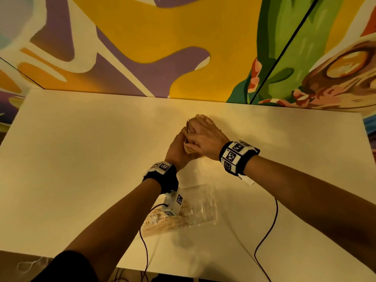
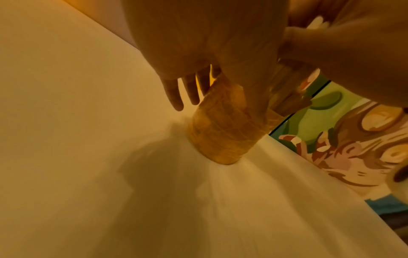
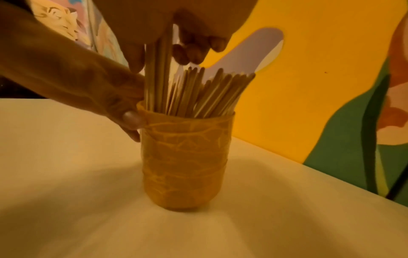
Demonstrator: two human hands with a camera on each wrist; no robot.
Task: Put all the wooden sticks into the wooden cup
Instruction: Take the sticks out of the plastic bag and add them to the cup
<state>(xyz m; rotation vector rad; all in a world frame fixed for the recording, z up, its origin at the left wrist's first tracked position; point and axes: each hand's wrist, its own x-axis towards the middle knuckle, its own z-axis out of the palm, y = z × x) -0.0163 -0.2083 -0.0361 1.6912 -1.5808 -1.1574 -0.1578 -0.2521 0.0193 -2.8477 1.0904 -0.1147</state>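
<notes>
A carved wooden cup (image 3: 185, 157) stands upright on the white table (image 3: 66, 174), with several wooden sticks (image 3: 212, 92) fanned out inside it. My left hand (image 3: 130, 120) grips the cup at its rim; its thumb lies on the near side and the fingers (image 2: 176, 94) reach behind the cup (image 2: 220, 132). My right hand (image 3: 163, 52) is above the cup and pinches a small bundle of sticks (image 3: 158, 78) whose lower ends are inside the rim. In the head view both hands (image 1: 184, 139) (image 1: 201, 137) hide the cup, and only stick tips (image 1: 201, 118) show.
A crumpled clear plastic bag (image 1: 200, 208) lies near the table's front edge under my left forearm, with more wooden sticks (image 1: 158, 224) in it. Two dark cables (image 1: 271, 226) trail off the front edge. A painted wall (image 1: 183, 47) closes off the far side.
</notes>
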